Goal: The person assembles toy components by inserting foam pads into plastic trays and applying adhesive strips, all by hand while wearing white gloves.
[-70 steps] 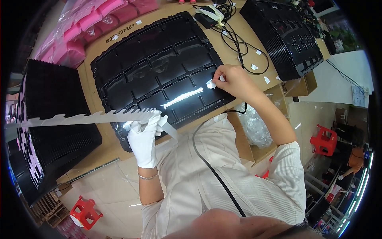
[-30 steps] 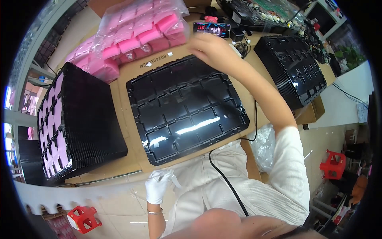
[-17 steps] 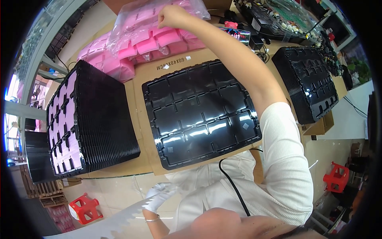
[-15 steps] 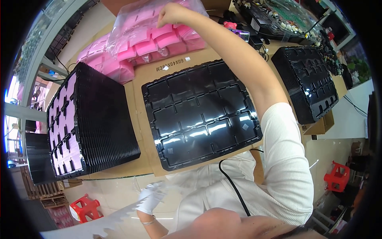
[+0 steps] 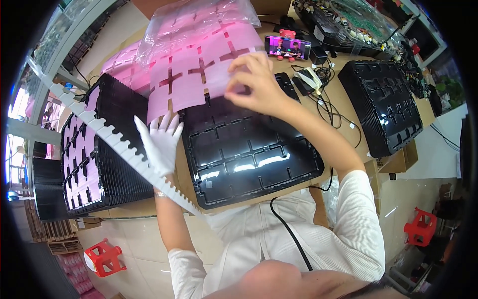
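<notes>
A thin pink sheet (image 5: 186, 84) with cross-shaped cutouts slopes from the pink pile over the far edge of a black compartmented plastic tray (image 5: 239, 144). My bare right hand (image 5: 256, 84) has its fingers curled at the sheet's near right part, closed on it. My left hand (image 5: 162, 144), in a white glove, is open beside the tray's left edge, fingers spread, fingertips at the sheet's near left corner. A long white strip with a notched edge (image 5: 107, 132) slants across the view in front of my left wrist; what bears it I cannot tell.
At left stands a tall stack of black trays (image 5: 124, 144) with pink sheet on its face. Another tray stack (image 5: 383, 104) is at right. Behind are a clear plastic bag (image 5: 164, 30) over the pink pile, a phone (image 5: 288, 48) and black cables (image 5: 328, 94). A red stool (image 5: 105, 256) stands on the floor.
My right hand has come back toward me from the pile, bringing the pink sheet over the tray. My left hand has risen from below the table edge. The notched strip has swung upward.
</notes>
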{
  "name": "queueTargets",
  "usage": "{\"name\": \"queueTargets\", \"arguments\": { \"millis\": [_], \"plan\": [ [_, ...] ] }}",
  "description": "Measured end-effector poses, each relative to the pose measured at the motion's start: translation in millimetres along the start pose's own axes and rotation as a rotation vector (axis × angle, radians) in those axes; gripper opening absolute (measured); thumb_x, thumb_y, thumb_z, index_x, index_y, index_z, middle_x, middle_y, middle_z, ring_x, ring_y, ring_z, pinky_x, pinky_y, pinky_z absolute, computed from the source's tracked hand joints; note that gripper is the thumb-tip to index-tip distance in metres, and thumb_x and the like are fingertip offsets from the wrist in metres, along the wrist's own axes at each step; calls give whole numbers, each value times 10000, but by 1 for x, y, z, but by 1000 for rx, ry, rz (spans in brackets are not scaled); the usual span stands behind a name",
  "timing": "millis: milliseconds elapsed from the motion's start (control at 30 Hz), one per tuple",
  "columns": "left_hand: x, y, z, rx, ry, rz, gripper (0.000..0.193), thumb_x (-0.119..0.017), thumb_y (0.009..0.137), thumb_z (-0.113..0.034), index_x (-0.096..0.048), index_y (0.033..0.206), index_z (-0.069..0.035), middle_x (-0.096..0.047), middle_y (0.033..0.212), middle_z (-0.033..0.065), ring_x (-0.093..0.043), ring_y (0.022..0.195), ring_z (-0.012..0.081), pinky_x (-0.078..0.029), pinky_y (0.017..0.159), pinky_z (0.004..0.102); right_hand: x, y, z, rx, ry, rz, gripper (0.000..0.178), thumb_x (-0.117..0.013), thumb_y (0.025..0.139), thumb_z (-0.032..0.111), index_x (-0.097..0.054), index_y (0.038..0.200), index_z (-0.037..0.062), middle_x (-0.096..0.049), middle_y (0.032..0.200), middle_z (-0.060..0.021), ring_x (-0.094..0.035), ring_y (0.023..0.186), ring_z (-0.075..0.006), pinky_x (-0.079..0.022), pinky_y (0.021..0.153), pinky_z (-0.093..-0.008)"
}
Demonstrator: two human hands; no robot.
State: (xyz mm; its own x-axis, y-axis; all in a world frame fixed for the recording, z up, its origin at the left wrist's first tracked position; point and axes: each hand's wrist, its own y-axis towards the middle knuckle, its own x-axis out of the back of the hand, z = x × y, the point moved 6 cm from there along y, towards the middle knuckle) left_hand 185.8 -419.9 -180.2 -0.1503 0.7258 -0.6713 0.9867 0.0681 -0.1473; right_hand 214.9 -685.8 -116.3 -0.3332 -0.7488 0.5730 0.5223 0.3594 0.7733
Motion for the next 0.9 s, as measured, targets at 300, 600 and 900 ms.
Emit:
{"name": "queueTargets", "arguments": {
  "millis": [300,600,900],
  "plan": [
    [16,43,-7,-89,315,-125,339,-691,875,-357,-647,1059,-76,-627,948,-4,-576,752,32,-456,554,151,-13,-53,-106,-1019,846,-24,384,-767,776,202,-643,1039,-49,-687,900,-91,-646,846,-152,-495,790,-268],
    [35,-65,30,5,1188,-165,350,-720,841,-338,-657,947,-10,-629,687,15,-523,535,49,-406,512,206,48,-151,-35,-1174,641,-28,225,-706,833,101,-631,1020,1,-657,843,-3,-583,744,-43,-458,668,-185],
    [25,-145,52,-162,1588,-287,464,-708,855,-276,-600,1209,3,-483,590,25,-430,521,123,-441,579,268,71,-233,16,-1093,198,-119,386,-738,765,58,-592,1120,15,-574,711,15,-462,631,-61,-396,594,-203]
  ]
}}
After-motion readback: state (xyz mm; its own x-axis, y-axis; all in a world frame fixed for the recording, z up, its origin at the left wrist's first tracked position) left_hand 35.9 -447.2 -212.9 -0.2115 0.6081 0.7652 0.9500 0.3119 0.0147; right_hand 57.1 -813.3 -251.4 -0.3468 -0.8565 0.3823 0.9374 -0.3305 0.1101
